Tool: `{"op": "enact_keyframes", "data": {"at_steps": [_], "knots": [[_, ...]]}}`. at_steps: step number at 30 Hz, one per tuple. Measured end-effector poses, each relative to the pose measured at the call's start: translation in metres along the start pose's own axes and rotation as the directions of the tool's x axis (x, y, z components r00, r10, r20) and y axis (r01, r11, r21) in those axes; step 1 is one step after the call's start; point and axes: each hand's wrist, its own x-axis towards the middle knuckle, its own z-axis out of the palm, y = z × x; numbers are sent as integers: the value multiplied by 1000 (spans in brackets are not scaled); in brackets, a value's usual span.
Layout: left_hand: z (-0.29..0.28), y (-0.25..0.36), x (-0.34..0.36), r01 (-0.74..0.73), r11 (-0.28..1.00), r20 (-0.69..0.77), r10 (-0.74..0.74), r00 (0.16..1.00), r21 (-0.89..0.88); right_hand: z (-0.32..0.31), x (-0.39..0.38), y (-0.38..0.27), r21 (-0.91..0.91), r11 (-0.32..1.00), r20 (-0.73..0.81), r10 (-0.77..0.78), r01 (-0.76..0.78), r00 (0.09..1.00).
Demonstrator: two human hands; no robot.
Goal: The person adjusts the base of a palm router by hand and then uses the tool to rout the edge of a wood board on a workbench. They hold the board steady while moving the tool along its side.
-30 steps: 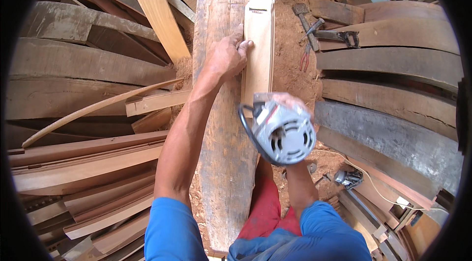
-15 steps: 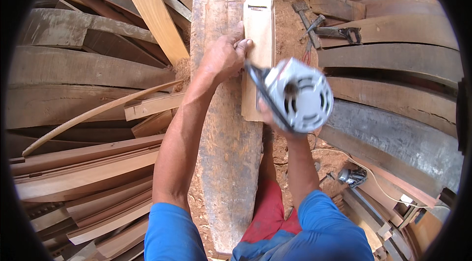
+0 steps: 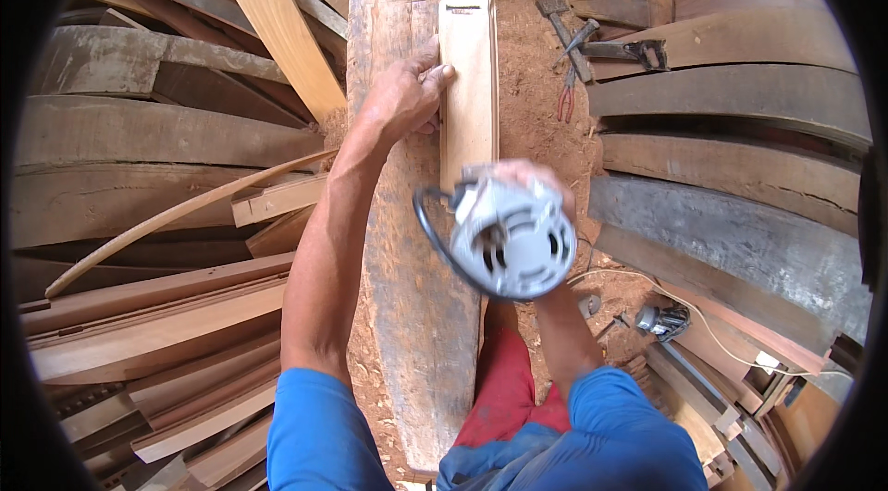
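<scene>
A pale wooden board (image 3: 468, 89) lies lengthwise on a long, worn timber beam (image 3: 407, 241). It has a slot cut near its far end and a grooved right edge. My left hand (image 3: 407, 93) is closed on the board's left edge, with the thumb at its top. My right hand (image 3: 541, 178) grips a silver corded router (image 3: 518, 246) over the board's near end. The router's round vented cap faces up, and its black cord loops off to the left. Its base is hidden, so I cannot tell whether it touches the board; its body is blurred.
Stacked planks (image 3: 166, 306) crowd the left side, and curved timbers (image 3: 731, 103) fill the right. A hammer (image 3: 564, 33), red-handled pliers (image 3: 566, 101) and a handsaw (image 3: 638, 53) lie beyond the sawdust (image 3: 541, 112). A second power tool (image 3: 663, 320) sits near a pale cord (image 3: 694, 315).
My right hand has brought the router leftward and nearer to me, and its cap has turned. My left hand stays on the board's edge. The whole view has shifted slightly.
</scene>
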Motion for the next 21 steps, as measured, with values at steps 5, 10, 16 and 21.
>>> {"op": "enact_keyframes", "data": {"at_steps": [5, 10, 16, 21], "knots": [[-1, 4, -1, 24, 998, 27, -22, 999, -52, 12, -8, -21, 34, 999, -146, 23, -18, 989], [0, -3, 5, 17, 1000, 42, -16, 999, -21, 8, 25, -8, -129, 989, -102, 57, -70, 993], [8, -38, 28, -110, 985, 35, 116, 993, -130, 6, 77, 20, -313, 949, -45, -47, 30, 998], [1, -10, 9, 20, 994, 82, -12, 997, -107, 8, 119, 23, -308, 951, -58, -39, 19, 998]]}}
